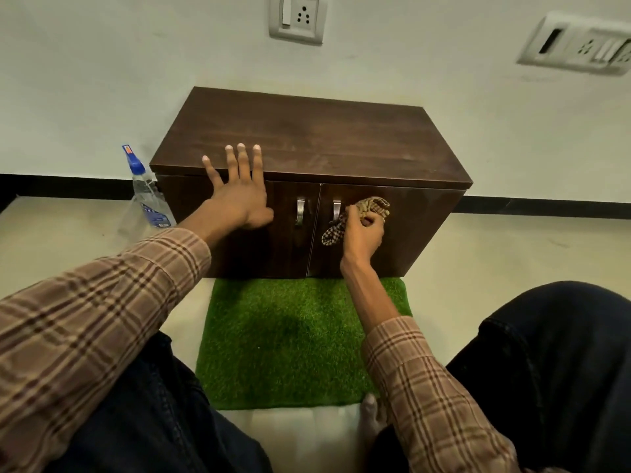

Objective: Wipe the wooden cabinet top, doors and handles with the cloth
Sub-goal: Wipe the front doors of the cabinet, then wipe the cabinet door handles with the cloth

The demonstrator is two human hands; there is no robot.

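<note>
The right hand gripped the bunched cloth against the right door beside its handle, the left hand lay flat-fingered over the cabinet top, and how much remained to wipe could not be judged.

Head view: worn on the person's head, looking forward and down — close over the cabinet
Facing: toward the wall behind it
Near edge: lap and floor
</note>
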